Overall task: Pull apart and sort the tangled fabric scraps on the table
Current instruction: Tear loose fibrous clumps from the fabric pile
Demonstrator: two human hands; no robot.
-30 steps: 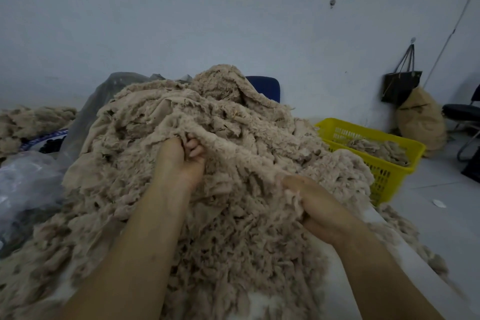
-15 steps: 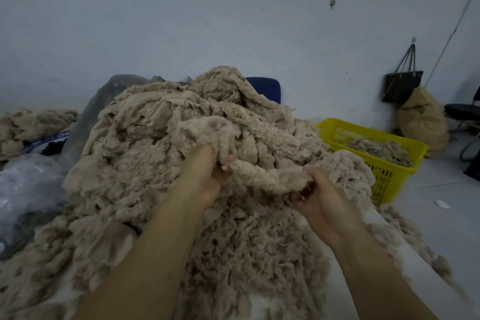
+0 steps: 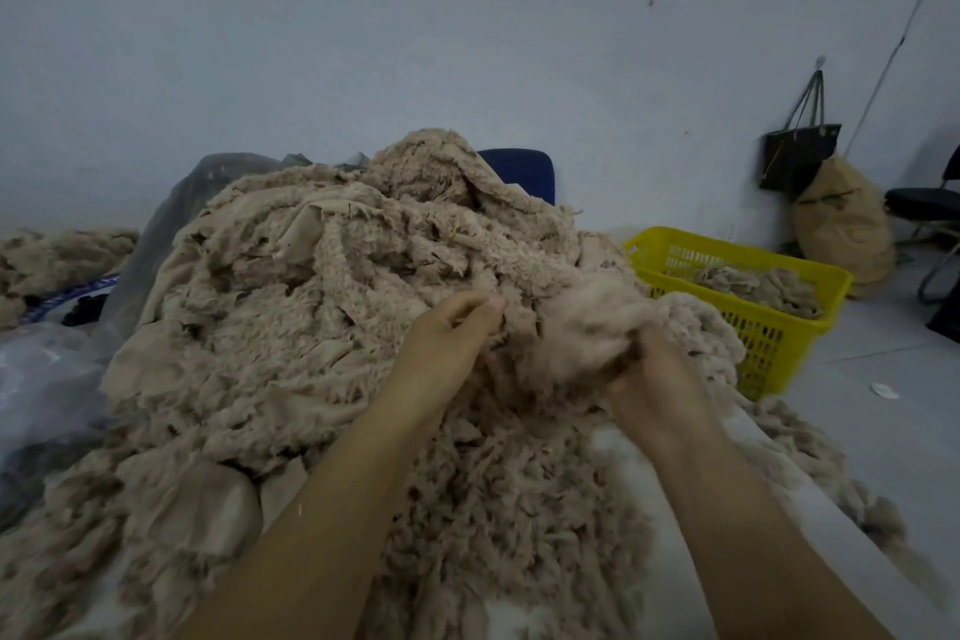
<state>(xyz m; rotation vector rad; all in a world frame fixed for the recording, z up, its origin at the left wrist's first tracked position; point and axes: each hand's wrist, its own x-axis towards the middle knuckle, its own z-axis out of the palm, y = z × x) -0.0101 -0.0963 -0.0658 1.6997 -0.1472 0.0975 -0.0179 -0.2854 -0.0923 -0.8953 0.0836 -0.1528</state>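
Change was noted from half a second before: the strip that had been stretched between the two hands was now bunched into a clump [image 3: 584, 327], and the left hand [image 3: 447, 346] had been brought rightward, so the hands were closer together. The clump was gripped by the right hand [image 3: 649, 379], fingers curled up into its underside, and it was held just above that hand, against the front right slope of the heap of fabric scraps [image 3: 311, 317]. The left hand was set just left of the clump, fingers curled, their tips pinched with the thumb on a scrap [image 3: 514, 314] at the heap's face; whether that scrap belonged to the clump could not be told. The heap was piled high on the worktop [image 3: 613, 439], beyond and left of both hands, and both forearms were laid over its near spill. Counted up: two hands, one large heap, one clump raised from it, one pinched scrap. One yellow basket [image 3: 769, 343] was seen beyond the worktop's right edge, well apart from the hands, and a smaller lot of scraps [image 3: 753, 278] was held in it. One further pile [image 3: 57, 260] was seen at the far left, near a sheet of clear plastic [image 3: 47, 379]. One dark bag [image 3: 797, 156] was hung on the wall, with one tan sack [image 3: 836, 229] below it.
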